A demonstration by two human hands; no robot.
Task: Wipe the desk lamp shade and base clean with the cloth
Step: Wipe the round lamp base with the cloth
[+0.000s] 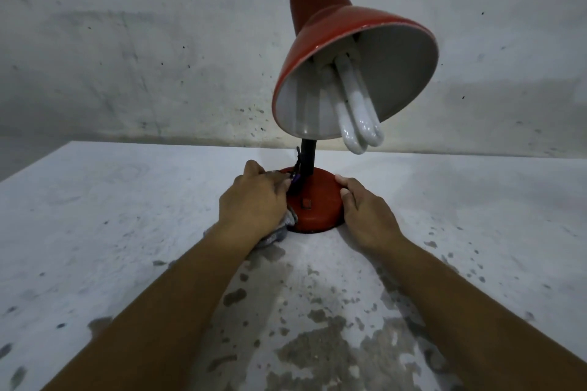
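Note:
A red desk lamp stands on a grey concrete surface. Its round red base (317,200) sits between my hands. A black neck (308,157) rises to the tilted red shade (320,25), whose white inside and white tube bulb (355,111) face me. My left hand (254,200) presses a grey cloth (276,233) against the left side of the base; most of the cloth is hidden under the hand. My right hand (365,213) grips the right side of the base. A dark cord (297,174) hangs beside the neck.
The worn concrete surface (127,232) has dark stained patches near me. A stained grey wall (127,57) stands close behind the lamp. The surface's left edge (31,162) runs diagonally at the far left.

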